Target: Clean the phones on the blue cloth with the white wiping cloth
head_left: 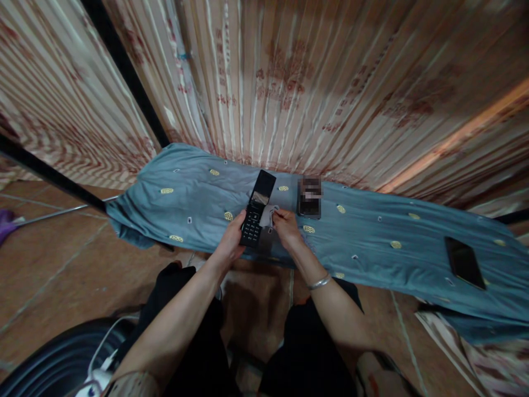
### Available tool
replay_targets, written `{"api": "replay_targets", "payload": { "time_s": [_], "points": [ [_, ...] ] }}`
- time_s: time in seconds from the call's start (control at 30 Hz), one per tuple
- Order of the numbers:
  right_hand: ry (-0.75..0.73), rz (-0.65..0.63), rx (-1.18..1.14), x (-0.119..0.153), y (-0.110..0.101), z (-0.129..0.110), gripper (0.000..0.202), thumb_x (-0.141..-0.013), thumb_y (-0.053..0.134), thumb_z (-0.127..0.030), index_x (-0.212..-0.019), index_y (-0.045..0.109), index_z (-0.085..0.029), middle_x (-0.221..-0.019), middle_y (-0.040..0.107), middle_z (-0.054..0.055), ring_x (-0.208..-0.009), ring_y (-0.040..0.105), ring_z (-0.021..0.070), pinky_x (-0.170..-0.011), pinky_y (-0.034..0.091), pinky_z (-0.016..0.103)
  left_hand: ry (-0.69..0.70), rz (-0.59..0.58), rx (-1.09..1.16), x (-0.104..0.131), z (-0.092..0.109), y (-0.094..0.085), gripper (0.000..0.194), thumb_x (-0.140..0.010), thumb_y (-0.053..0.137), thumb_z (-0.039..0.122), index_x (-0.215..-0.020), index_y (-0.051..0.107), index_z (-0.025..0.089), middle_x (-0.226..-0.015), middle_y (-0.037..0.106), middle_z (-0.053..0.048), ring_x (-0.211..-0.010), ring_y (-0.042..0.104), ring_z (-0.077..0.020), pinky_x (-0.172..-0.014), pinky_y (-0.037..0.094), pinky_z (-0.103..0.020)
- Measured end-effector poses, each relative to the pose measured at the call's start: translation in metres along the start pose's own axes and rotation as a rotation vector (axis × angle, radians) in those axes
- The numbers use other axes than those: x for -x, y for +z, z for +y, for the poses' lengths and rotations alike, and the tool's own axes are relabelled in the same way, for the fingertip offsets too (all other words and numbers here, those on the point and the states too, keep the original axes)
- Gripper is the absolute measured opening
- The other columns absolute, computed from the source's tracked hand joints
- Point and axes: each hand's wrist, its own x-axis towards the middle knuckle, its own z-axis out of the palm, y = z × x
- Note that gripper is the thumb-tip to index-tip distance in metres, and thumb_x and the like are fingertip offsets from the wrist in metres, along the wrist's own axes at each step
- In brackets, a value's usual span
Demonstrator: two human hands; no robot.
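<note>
Gripping an open black flip phone (256,212) by its keypad half, the left hand (231,242) has its fingers curled round the lower body while the screen half tilts up and away. Just beside it the right hand (285,226) pinches a small pale item (270,212) between fingertips — too small to tell what it is — close to the phone's right edge; a silver bangle (319,282) sits on that wrist. Both hands hover over the near edge of a blue-grey cloth (372,231) dotted with small yellow motifs, spread over a worktop. On the cloth, just beyond the right hand, lies a dark smartphone (309,197) with a blurred screen; well apart to the right lies another black smartphone (463,262), face up. Behind the cloth hangs a striped, red-patterned curtain (289,82) — below, a brown tiled floor (53,264).
</note>
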Motion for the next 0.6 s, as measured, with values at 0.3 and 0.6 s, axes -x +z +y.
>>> {"api": "replay_targets", "payload": {
  "time_s": [0.3, 0.6],
  "points": [
    [0.120, -0.101, -0.135, 0.011, 0.010, 0.006, 0.033, -0.059, 0.080, -0.045, -0.053, 0.056, -0.023, -0.046, 0.054, -0.006, -0.046, 0.051, 0.0109, -0.047, 0.039, 0.022, -0.043, 0.088, 0.036, -0.002, 0.009, 0.002, 0.019, -0.093, 0.062, 0.031, -0.084, 0.066, 0.015, -0.074, 0.074, -0.004, -0.079, 0.075, -0.0206, -0.075, 0.060, -0.031],
    [0.189, -0.195, -0.180, 0.033, 0.019, 0.004, 0.030, -0.058, 0.084, -0.040, -0.053, 0.062, -0.021, -0.051, 0.062, -0.003, -0.055, 0.060, 0.0144, -0.051, 0.043, 0.023, -0.052, 0.027, 0.065, -0.004, 0.017, 0.001, 0.044, -0.102, 0.041, 0.037, -0.114, 0.070, 0.006, -0.092, 0.079, -0.015, -0.087, 0.076, -0.0247, -0.081, 0.061, -0.036]
  ]
}}
